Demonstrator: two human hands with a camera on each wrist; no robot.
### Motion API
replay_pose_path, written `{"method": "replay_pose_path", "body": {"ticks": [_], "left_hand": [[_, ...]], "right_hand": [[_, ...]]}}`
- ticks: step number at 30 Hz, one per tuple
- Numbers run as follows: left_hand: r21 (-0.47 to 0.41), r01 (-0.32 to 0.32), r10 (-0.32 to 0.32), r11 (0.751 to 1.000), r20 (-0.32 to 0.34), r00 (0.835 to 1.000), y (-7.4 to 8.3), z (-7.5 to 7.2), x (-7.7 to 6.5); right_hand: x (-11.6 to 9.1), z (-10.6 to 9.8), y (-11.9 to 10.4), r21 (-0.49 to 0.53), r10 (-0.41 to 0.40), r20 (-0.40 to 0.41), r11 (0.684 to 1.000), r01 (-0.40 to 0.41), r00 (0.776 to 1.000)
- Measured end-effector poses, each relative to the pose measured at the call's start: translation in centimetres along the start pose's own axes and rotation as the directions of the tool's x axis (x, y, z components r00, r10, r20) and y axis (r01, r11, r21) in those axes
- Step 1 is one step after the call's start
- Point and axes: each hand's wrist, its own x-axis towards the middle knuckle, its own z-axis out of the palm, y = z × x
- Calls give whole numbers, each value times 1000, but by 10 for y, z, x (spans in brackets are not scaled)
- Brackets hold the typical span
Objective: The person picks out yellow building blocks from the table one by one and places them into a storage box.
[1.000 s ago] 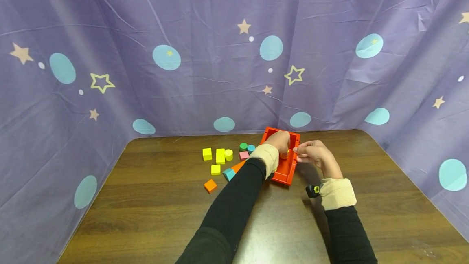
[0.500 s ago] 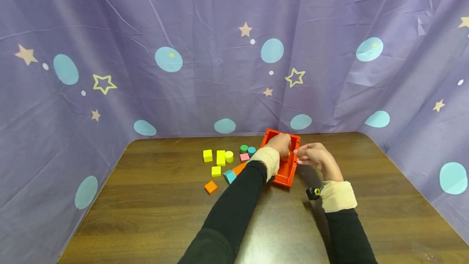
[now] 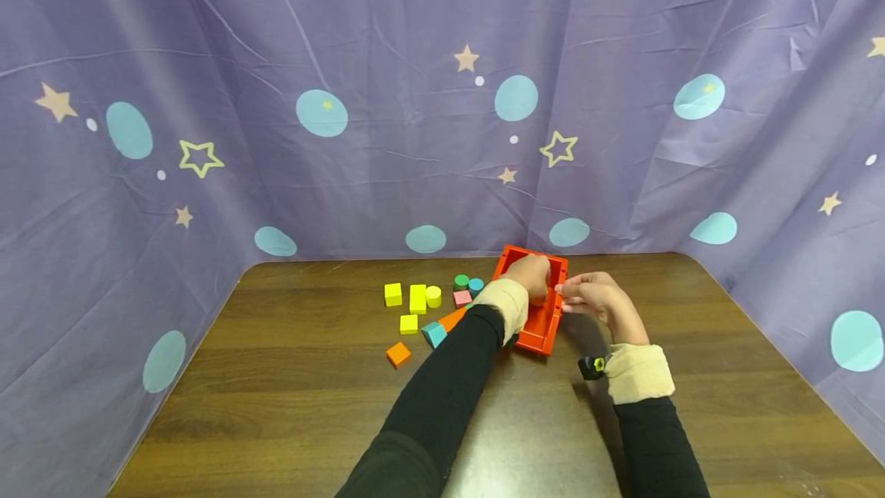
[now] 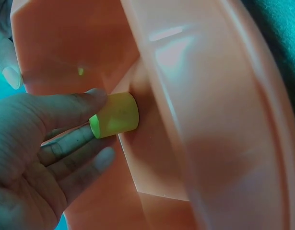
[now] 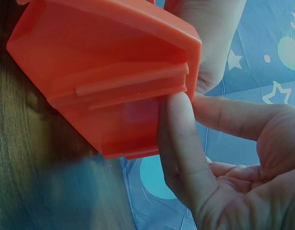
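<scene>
Inside the red plastic bin (image 3: pixel 538 343), my left hand (image 3: pixel 531 277) reaches down from the left. The left wrist view shows its thumb and fingers pinching a yellow cylinder block (image 4: pixel 116 115), held near the bin's inner wall. My right hand (image 3: pixel 596 300) is at the bin's right side. In the right wrist view, its thumb and fingers (image 5: pixel 181 115) pinch the edge of the bin wall. From the head view the left fingertips and the cylinder are mostly hidden behind the hand.
Left of the bin lie several yellow blocks (image 3: pixel 418 300), a green cylinder (image 3: pixel 461 282), a blue cylinder (image 3: pixel 475 287), a pink block (image 3: pixel 462 299), an orange block (image 3: pixel 398 354) and a blue block (image 3: pixel 434 333). My left sleeve partly covers others. A purple curtain (image 3: pixel 373 175) hangs behind the table.
Both hands stay at the bin with hardly any movement. The head view has tipped a little, so everything appears slightly lower.
</scene>
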Motion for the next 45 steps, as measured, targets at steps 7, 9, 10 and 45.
{"method": "replay_pose_path", "body": {"ticks": [7,9,10,45], "left_hand": [[32,-27,27,999,-18,999,-5,-5,-5],[38,-41,42,998,-29,999,-6,-8,-7],[40,-48,49,998,-38,998,-6,-10,-7],[-42,-192,167,980,-342,925,-68,-115,-117]], "right_hand": [[2,3,1,-15,0,11,1000,0,1000],[2,4,1,-12,2,8,1000,-2,1000],[2,4,2,-14,0,12,1000,1,1000],[1,-2,2,0,-26,74,1000,26,997]]}}
